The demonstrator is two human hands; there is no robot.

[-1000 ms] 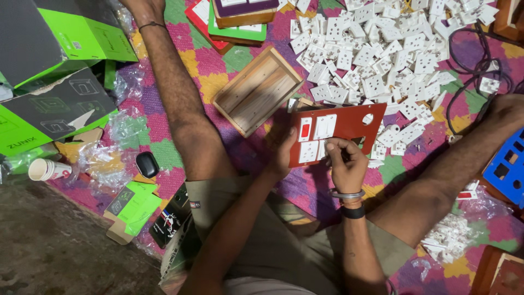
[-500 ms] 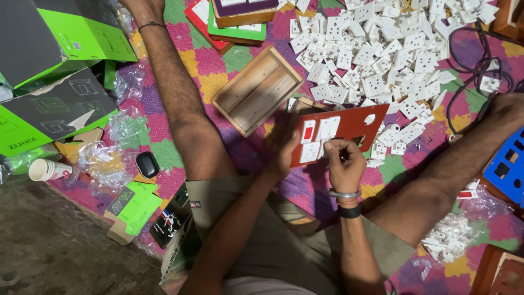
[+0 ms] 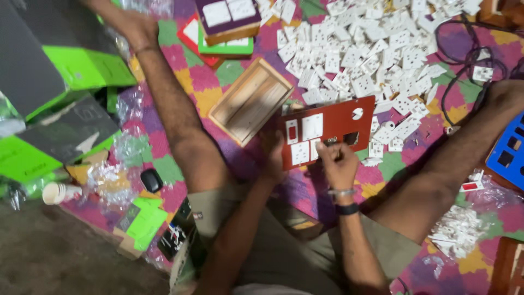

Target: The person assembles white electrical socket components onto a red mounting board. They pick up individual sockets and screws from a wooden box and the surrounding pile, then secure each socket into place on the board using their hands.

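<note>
Red switch panel (image 3: 333,128) held up over the lap, between the person's spread legs, tilted slightly. Left hand (image 3: 271,155) grips its lower left edge from behind, fingers closed on the panel. Right hand (image 3: 337,161) is pinched together at the panel's lower middle, pressing at a white module (image 3: 302,153); whether a small tool sits in that pinch cannot be told. 3 white modules and 1 small red-marked one already seated on the left part; 2 dark cut-outs and a round hole on the right part look unfilled.

Step in hand, by my reading: seating a module into its cut-out. Next move would call for a firm push square to the panel while the left hand braces it, then picking another piece from the heap.

Surface: no table, work is on the floor, on a patchwork mat (image 3: 218,74) of pink, green, yellow and purple. Heap of loose white modules (image 3: 376,49) just beyond the panel. Empty wooden box frame (image 3: 250,101) to its left. Green-and-grey cartons (image 3: 60,82) stacked far left, crumpled plastic wrappers (image 3: 112,180) near them, a paper cup (image 3: 56,192). Blue panel (image 3: 507,150) at right edge. Dark cable (image 3: 464,60) coiled top right. Bare concrete lower left. Light dim, warm.
</note>
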